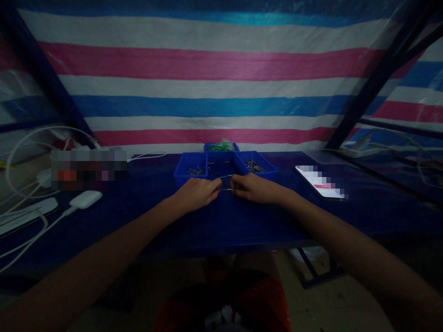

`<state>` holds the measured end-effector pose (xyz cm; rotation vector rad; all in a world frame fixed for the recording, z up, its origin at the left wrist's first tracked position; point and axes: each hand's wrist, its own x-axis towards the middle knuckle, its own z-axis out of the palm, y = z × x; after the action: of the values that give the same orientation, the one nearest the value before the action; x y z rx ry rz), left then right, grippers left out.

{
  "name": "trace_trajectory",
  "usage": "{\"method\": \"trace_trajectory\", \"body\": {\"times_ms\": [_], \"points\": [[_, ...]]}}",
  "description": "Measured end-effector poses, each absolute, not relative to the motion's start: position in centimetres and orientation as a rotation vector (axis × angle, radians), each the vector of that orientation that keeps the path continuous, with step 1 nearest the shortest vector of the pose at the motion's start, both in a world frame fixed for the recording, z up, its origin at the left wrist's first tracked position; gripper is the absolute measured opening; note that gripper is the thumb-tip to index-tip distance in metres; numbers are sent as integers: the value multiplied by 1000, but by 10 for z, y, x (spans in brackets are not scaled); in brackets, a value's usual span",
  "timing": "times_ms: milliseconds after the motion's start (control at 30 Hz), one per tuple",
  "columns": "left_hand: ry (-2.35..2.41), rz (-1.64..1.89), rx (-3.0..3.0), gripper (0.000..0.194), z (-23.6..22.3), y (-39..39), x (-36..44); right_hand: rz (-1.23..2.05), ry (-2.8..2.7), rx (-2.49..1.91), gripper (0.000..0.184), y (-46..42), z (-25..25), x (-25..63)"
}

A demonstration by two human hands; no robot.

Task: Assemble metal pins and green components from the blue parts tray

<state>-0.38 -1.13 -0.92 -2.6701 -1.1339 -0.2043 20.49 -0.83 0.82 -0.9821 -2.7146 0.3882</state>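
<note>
My left hand (200, 191) and my right hand (255, 188) face each other over the blue table, a small gap between them. The fingers of both are closed. Two thin shiny rods span the gap: an upper rod (226, 176) and a lower rod (226, 189). Their ends disappear into the fingers, and their exact kind is too small and dark to tell. Behind my left hand is a blue bin (180, 171) with small metal pieces (196, 171). Just behind my right hand, another blue bin (272, 174) holds a pile of metal pieces (254, 166).
A third blue bin (221, 154) with a green-filled plastic bag (222, 146) stands at the back. To the right lies a lit phone (316, 183). White cables and a white charger (86, 199) crowd the left. Striped sheeting (221, 87) hangs behind the table (221, 226).
</note>
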Motion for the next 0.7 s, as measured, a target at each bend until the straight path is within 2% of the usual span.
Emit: {"method": "trace_trajectory", "body": {"times_ms": [500,700], "points": [[-1117,-189,-2599,27,-7,-15,-2,296,-2726,-1042,21,-6,7,205],[-1129,-176,-2592,29,-7,-16,-2,300,-2757,-986,17,-7,9,205]]}}
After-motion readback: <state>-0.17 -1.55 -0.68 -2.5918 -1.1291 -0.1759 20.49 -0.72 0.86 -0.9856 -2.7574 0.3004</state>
